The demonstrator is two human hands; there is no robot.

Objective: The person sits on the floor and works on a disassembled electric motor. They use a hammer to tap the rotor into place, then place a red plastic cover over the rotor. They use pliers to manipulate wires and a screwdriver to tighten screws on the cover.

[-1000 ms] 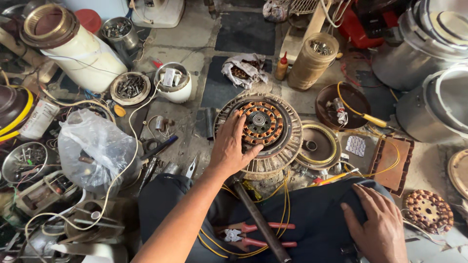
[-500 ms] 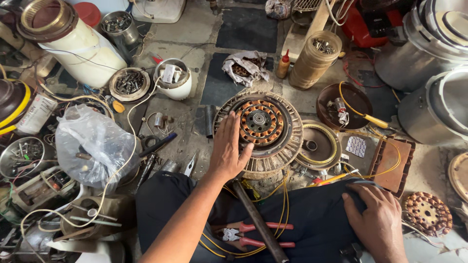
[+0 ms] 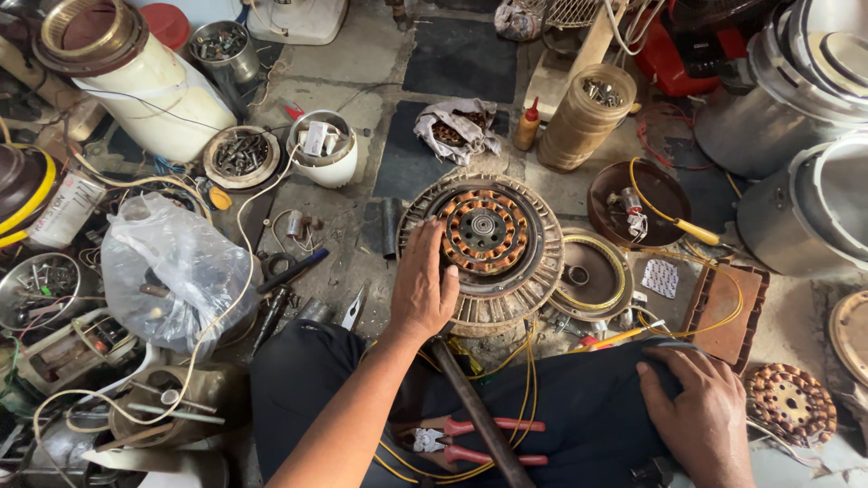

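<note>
Motor (image 3: 488, 244) stays under left hand (image 3: 422, 289).

The motor (image 3: 486, 246) lies on the floor (image 3: 362, 54), plastic bag (image 3: 172, 271) to its left, pliers (image 3: 470, 440) near, bottle (image 3: 527, 126) far.

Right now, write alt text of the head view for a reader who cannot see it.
A person's left hand rests flat on a round metal motor with orange copper windings on a cluttered workshop floor. The right hand lies on the dark trousers, where red-handled pliers and yellow wires sit. A clear plastic bag of parts lies to the left.
</note>
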